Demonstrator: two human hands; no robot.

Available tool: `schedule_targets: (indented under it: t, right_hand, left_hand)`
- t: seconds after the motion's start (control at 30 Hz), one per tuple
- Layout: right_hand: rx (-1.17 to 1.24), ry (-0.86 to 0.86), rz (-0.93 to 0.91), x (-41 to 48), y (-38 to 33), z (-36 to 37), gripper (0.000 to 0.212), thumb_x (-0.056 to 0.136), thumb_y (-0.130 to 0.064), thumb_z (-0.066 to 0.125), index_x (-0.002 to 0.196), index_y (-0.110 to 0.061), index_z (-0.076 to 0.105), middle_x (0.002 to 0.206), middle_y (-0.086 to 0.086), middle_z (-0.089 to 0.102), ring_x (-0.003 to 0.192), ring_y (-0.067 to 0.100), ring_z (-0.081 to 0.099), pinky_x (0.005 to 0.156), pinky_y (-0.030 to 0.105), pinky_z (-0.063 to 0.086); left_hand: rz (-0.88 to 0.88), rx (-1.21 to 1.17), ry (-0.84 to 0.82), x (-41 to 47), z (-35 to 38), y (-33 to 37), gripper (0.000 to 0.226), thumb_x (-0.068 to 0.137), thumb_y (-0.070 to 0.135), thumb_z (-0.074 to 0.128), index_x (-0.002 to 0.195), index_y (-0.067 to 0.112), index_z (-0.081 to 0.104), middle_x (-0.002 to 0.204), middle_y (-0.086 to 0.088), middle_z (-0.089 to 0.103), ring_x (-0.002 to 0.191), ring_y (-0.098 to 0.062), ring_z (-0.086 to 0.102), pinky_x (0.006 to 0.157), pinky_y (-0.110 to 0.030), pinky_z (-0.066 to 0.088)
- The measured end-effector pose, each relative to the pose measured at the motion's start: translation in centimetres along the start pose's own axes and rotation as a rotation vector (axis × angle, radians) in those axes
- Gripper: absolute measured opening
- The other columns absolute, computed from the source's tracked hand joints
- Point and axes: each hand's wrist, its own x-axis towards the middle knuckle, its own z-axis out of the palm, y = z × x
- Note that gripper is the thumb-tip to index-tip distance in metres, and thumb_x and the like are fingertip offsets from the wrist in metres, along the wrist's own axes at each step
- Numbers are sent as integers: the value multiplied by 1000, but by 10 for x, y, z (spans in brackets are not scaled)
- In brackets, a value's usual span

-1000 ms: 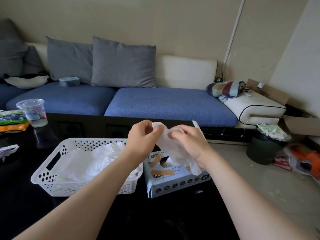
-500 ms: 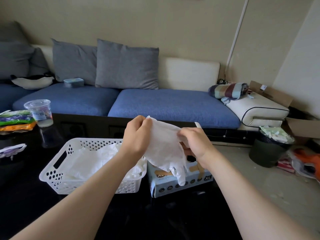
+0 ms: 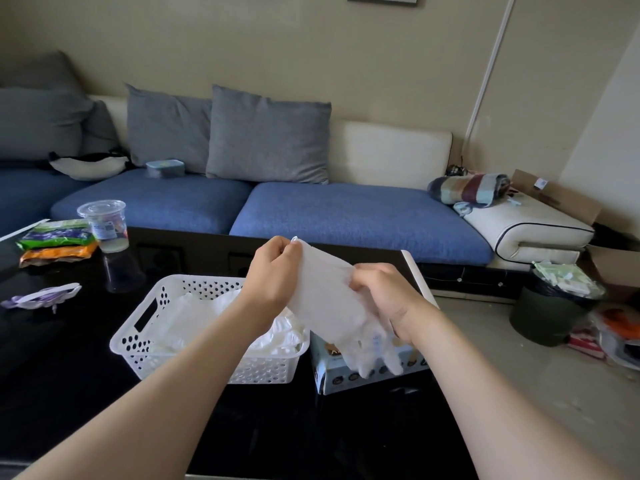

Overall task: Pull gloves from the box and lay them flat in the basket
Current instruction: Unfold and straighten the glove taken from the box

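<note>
Now the left hand (image 3: 273, 275) is pinching the cuff of the glove (image 3: 325, 299) and the right hand (image 3: 384, 296) is gripping its opposite edge. They are stretching it open above the box (image 3: 332, 375), probably so it lies flat in the basket (image 3: 119, 337) just beside, on the desk (image 3: 69, 358).

Was clearly somebody's living room at home. A long blue sofa (image 3: 346, 209) with grey cushions (image 3: 266, 133) ran along the wall, and a rolled striped blanket (image 3: 467, 188) sat at its right end. In front of the sofa, a glossy black surface (image 3: 52, 358) carried snack packets (image 3: 55, 237) and a plastic cup (image 3: 105, 223). An overfull bin (image 3: 550, 306) stood just past the sofa's right end.
</note>
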Motion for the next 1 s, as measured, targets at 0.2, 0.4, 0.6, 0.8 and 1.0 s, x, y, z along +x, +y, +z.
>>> schedule_targets:
  t: [0.2, 0.4, 0.6, 0.8, 1.0]
  right_hand:
    - [-123, -40, 23, 3, -1, 18, 14, 89, -13, 62, 79, -12, 73, 82, 8, 75, 80, 24, 67, 78, 37, 51]
    - [-221, 38, -43, 13, -2, 40, 15, 98, -25, 67, 89, -24, 80, 83, -6, 78, 78, 14, 73, 65, 27, 51]
    - [-232, 100, -116, 24, -3, 59, 18, 100, -25, 62, 92, -22, 78, 89, 2, 77, 81, 21, 70, 71, 34, 53]
    - [-318, 173, -255, 35, -6, 86, 19, 106, -26, 57, 93, -23, 70, 86, 2, 72, 77, 20, 67, 64, 30, 49]
    - [-362, 204, -346, 45, -10, 110, 14, 104, -27, 59, 93, -28, 68, 82, -2, 72, 77, 23, 68, 69, 48, 58]
  left_hand:
    - [-103, -24, -25, 1, -22, 3, 24, 98, 21, 41, 75, 14, 37, 71, -2, 40, 70, -20, 40, 65, -34, 30]
    - [-93, 83, 17, 5, -50, -4, 16, 91, 25, 40, 78, 17, 35, 77, -3, 35, 74, -22, 33, 68, -39, 28]
    - [-104, 120, 91, 7, -71, -14, 17, 96, 26, 34, 82, 16, 37, 83, -3, 38, 77, -21, 35, 69, -38, 31]
    - [-92, 186, 146, 10, -91, -21, 16, 98, 24, 34, 85, 15, 38, 83, -1, 36, 76, -19, 33, 69, -37, 29]
    - [-126, 297, 182, 17, -115, -31, 26, 101, 29, 34, 88, 10, 45, 85, -3, 44, 76, -20, 40, 69, -37, 34]
